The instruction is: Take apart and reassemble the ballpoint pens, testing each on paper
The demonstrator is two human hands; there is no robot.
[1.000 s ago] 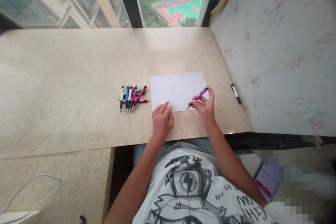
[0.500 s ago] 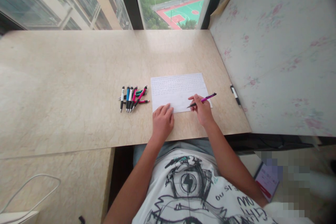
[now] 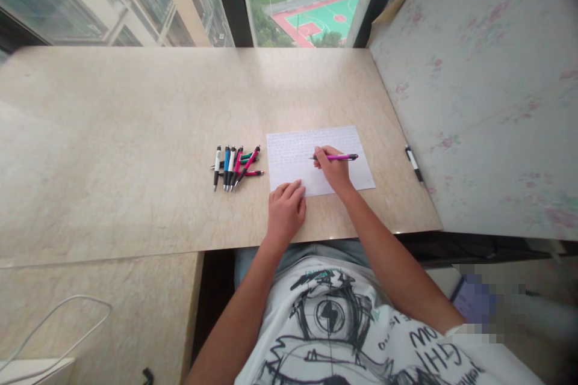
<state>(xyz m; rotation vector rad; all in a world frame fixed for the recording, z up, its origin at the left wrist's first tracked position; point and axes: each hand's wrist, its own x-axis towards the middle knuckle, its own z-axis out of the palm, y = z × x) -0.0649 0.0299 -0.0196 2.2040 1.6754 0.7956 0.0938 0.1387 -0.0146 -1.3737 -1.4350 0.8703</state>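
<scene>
A white sheet of paper lies on the stone-patterned tabletop, its upper part filled with rows of handwriting. My right hand pinches a purple pen with a black grip. The pen's tip points left, at or just above the paper near the end of the lowest written lines; contact is too small to make out. At the sheet's lower left edge, my left hand rests flat with fingers stretched onto the paper. Left of the sheet is a loose pile of pens in white, blue, pink and green, some crossing over others.
A white and black pen lies by the floral-papered wall on the right. Windows line the far edge of the tabletop. A pale cable loops over the lower surface at left.
My right hand has moved up and left over the paper, and the purple pen has turned from slanted to nearly level. My left hand stays on the sheet. The view has shifted slightly.
</scene>
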